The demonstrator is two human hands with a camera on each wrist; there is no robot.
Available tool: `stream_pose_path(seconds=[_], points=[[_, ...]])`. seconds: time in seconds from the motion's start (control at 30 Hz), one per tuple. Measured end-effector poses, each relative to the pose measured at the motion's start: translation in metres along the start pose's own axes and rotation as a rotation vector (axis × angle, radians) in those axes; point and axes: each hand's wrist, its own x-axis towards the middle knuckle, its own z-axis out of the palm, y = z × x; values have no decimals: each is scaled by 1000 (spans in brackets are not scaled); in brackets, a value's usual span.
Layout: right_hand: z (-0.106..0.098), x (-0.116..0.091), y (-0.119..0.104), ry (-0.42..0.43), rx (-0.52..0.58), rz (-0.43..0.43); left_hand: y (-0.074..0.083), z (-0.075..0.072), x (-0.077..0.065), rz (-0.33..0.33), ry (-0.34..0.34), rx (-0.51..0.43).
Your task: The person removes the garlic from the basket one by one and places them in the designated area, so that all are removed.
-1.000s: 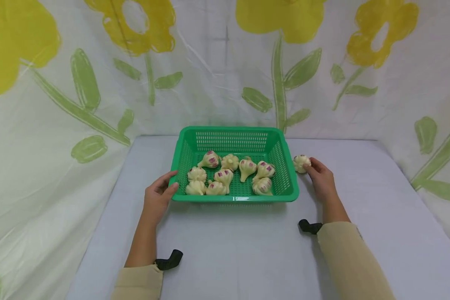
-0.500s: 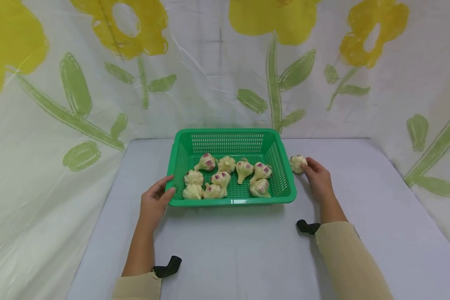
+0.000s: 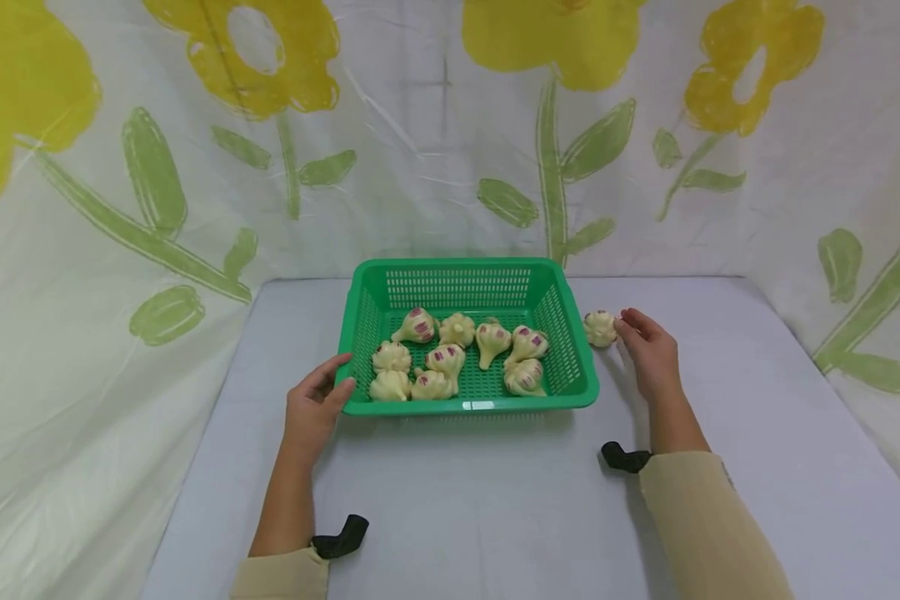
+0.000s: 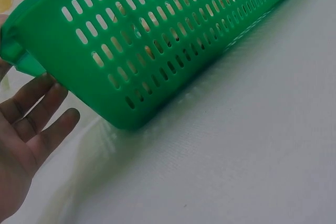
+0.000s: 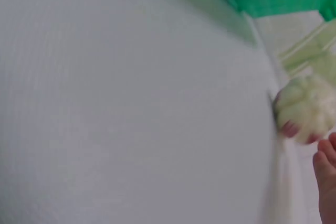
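A green plastic basket (image 3: 468, 406) with slotted walls stands at the table's middle. Several garlic bulbs (image 3: 444, 359), cream with purple patches, lie inside. My left hand (image 3: 313, 408) holds the basket's left rim; in the left wrist view its fingers (image 4: 44, 103) reach under the rim at the end wall. One more garlic bulb (image 3: 600, 328) sits on the table just right of the basket. Beside that bulb is my right hand (image 3: 651, 358), holding nothing, its fingers slightly bent. In the right wrist view the fingertips show just by the bulb (image 5: 304, 109).
The white table (image 3: 472, 492) runs back to a hanging white sheet (image 3: 420, 183) painted with yellow flowers and green leaves. Beige sleeves (image 3: 708, 517) and black wrist mounts (image 3: 341, 537) are on both arms.
My right hand has let go of the garlic bulb right of the basket and drawn slightly away to the right. The left hand stays at the rim; the head view has shifted slightly.
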Motion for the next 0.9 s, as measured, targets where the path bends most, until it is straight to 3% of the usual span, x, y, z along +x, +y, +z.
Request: stream_pose_path(seconds=[0.17, 0.27, 0.43, 0.73, 0.9], points=[[8, -17, -28, 77, 38, -138, 1, -1, -1, -8, 6, 3], [17, -31, -45, 64, 26, -259, 2, -2, -2, -11, 4, 8], [36, -54, -66, -112, -109, -435, 3, -1, -2, -5, 2, -2], [61, -66, -76, -527, -482, -527, -27, -4, 7, -8, 18, -13], [69, -70, -76, -593, -691, -542, -25, -4, 8, -19, 10, -15]])
